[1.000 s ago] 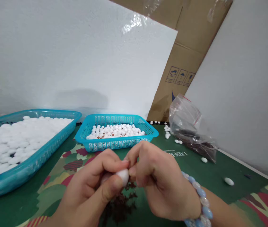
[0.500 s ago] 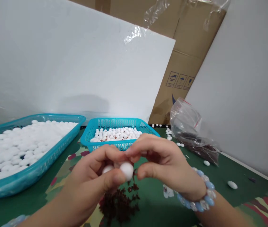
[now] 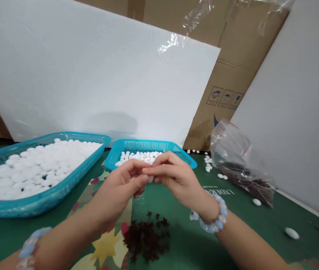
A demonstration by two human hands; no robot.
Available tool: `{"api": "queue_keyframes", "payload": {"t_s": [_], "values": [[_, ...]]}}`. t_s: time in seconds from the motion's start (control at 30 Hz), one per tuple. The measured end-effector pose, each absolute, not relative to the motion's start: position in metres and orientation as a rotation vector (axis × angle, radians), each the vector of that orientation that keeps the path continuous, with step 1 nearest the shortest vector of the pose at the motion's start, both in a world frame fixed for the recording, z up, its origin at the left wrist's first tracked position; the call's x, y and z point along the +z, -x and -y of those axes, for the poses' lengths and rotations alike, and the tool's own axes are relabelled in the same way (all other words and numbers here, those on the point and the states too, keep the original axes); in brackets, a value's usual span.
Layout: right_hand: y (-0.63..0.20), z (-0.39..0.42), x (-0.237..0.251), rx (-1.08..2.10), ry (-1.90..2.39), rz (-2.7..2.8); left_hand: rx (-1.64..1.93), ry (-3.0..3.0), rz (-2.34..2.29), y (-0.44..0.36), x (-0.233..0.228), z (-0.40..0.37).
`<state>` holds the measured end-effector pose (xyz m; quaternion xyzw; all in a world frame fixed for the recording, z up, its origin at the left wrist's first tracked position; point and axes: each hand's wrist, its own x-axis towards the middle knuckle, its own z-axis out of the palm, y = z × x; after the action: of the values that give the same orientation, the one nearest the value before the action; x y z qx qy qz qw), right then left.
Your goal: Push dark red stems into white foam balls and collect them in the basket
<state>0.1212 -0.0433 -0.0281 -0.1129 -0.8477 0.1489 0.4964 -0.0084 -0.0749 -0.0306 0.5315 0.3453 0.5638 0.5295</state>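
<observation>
My left hand [image 3: 124, 183] is closed, with a white egg-shaped ball [image 3: 151, 179] showing only as a small patch at its fingertips. Opposite it, my right hand [image 3: 176, 178] has its fingers pinched against that ball and touching the left fingertips; whatever else is between them is hidden. Below both hands, a loose heap of small dark brown star-shaped pieces [image 3: 146, 240] lies on the green mat [image 3: 204, 243]. Behind the hands stands a small blue basket [image 3: 114, 157], which holds several white balls.
At left, a large blue basket [image 3: 63, 186] is filled with white balls. A clear plastic bag [image 3: 231, 144] with dark brown contents rests at the right. Loose white balls [image 3: 291, 233] lie on the mat. A white board [image 3: 106, 75] and cardboard [image 3: 227, 71] stand behind.
My hands have moved up and away from the brown heap. The right fingers have closed in on the left fingertips, covering most of the white ball. The view has shifted slightly.
</observation>
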Motion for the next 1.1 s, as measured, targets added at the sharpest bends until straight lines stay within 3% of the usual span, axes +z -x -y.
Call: {"api": "queue_keyframes", "payload": {"t_s": [0.17, 0.37, 0.53, 0.67, 1.1], "values": [[-0.118, -0.007, -0.021, 0.329, 0.980, 1.987, 1.425, -0.956, -0.743, 0.023, -0.020, 0.063], [-0.119, -0.048, -0.033, 0.301, 1.197, 2.100, 1.450, -1.083, -0.682, 0.037, -0.019, 0.058], [-0.127, -0.008, -0.029, 0.269, 1.013, 2.316, 1.522, -1.156, -0.647, 0.046, -0.020, 0.053], [-0.121, 0.029, -0.029, 0.495, 0.288, 3.207, 1.482, -1.187, -0.629, 0.048, -0.018, 0.056], [-0.103, 0.034, -0.050, 0.132, 0.327, 3.339, 1.343, -1.158, -0.574, 0.039, -0.015, 0.065]]}}
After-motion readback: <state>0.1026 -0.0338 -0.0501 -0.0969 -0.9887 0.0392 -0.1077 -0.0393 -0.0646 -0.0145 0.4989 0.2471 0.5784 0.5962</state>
